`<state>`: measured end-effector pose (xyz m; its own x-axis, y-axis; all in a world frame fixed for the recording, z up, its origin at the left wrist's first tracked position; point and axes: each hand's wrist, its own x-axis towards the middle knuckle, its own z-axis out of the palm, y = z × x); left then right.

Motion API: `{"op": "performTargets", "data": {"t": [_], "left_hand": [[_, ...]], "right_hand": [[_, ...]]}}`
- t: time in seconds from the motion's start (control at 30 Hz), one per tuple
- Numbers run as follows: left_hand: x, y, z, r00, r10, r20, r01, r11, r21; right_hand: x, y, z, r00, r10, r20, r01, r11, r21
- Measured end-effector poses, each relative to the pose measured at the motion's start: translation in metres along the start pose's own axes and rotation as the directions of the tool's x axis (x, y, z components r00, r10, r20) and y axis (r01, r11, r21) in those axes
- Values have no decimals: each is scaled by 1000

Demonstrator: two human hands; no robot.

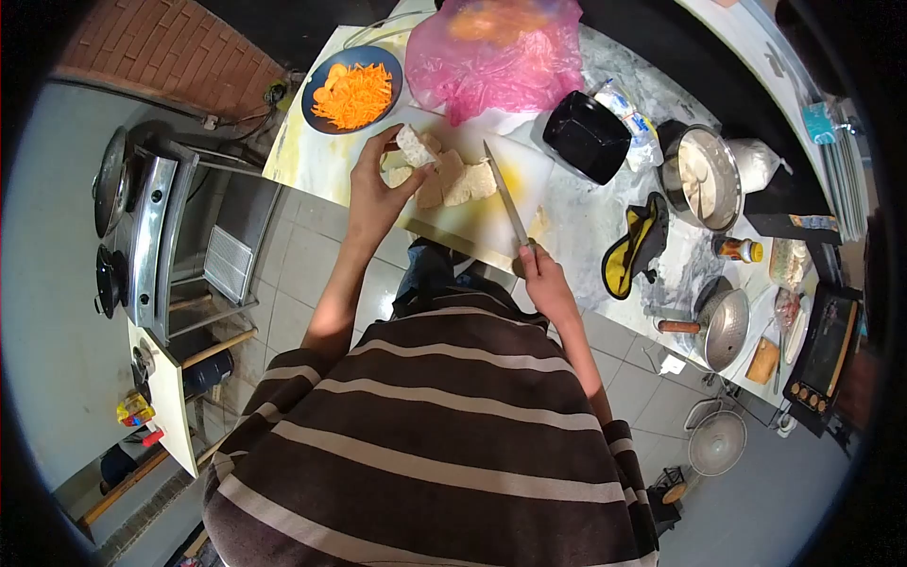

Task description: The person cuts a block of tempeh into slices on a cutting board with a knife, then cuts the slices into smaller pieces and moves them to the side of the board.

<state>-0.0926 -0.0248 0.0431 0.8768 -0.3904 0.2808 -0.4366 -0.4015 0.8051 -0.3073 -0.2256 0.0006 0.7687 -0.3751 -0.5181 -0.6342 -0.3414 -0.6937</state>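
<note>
My left hand (378, 189) pinches a pale, grainy food piece that looks like tempeh (416, 149) between thumb and fingers, tilted up over the left part of the white cutting board (524, 170). Several more pale pieces (470, 183) lie on the board just right of that hand, some overlapping. In my right hand (548, 281) is the handle of a knife (505, 200). Its long blade points away from me, along the right side of the pieces and apart from the one I hold up. Yellow stains mark the board.
A dark bowl of shredded carrot (351, 97) stands at the far left, beside a pink plastic bag (496, 57). Rightward are a black container (587, 137), a metal pot (701, 178), a yellow-black cloth mitt (635, 248) and a handled pan (723, 328). A stove (151, 236) stands left.
</note>
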Motion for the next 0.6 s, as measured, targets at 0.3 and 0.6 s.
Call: {"op": "performTargets", "data": {"t": [0.3,0.6], "left_hand": [[-4,-31,-20,987,-161,11,161,978,-130],[-45,-93,-34,851,-471,235,520,688,-506]], "right_hand": [[-10,22,-8,994,18,-111,-16,1000,19],[-28,12,9,984,132,-117,-115,984,136]]}}
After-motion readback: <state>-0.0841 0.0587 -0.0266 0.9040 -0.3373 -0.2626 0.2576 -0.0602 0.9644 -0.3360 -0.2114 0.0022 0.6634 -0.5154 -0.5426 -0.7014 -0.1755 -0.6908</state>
